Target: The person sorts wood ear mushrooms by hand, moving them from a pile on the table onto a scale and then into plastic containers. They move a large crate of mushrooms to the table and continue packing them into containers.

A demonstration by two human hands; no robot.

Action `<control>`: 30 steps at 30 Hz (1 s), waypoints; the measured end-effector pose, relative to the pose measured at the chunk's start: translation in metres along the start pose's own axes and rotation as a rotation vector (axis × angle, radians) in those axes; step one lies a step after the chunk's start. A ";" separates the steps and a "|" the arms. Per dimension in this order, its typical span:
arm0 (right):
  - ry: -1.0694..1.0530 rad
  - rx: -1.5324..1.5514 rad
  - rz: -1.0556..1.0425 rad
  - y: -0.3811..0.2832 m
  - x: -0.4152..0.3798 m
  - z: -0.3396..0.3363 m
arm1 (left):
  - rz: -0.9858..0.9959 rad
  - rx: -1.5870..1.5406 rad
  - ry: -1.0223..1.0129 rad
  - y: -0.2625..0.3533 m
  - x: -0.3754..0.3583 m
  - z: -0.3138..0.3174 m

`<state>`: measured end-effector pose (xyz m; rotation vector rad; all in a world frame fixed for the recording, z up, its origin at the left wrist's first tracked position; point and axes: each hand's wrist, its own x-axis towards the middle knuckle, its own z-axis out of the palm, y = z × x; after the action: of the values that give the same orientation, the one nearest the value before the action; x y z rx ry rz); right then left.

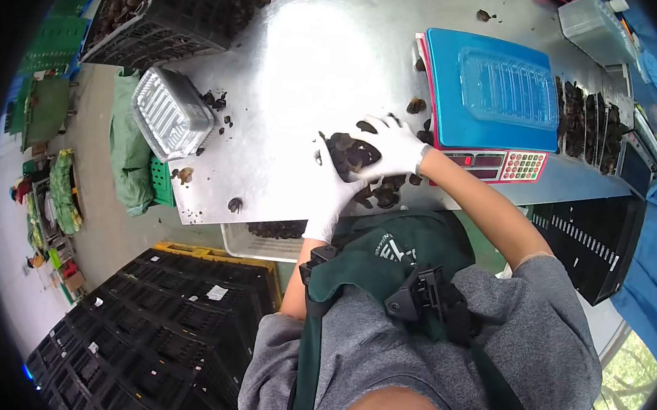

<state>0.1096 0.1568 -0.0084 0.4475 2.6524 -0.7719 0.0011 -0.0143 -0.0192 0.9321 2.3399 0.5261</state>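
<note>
Grip, both: gloved L hand (333,194) & R hand (397,147), cupped tog. round clump of dark pcs (349,155), over table (269,178) nr edge. Step, we judge: gathering; next move calls for palms snug. Containers we log: clear tray (506,84) on blue scale (444,91); nested clear trays (171,114) L; black crate (192,24) & white tub (228,241), both w/ similar pcs; packs (589,126) R, dark contents.
</note>
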 end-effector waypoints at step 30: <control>0.782 0.231 0.286 0.174 -0.141 -0.116 | 0.662 -0.401 -0.339 0.282 0.115 0.047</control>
<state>0.2759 0.3330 0.0618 1.4045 3.0625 -0.9540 0.1012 0.2675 0.0561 1.4523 1.5157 0.9644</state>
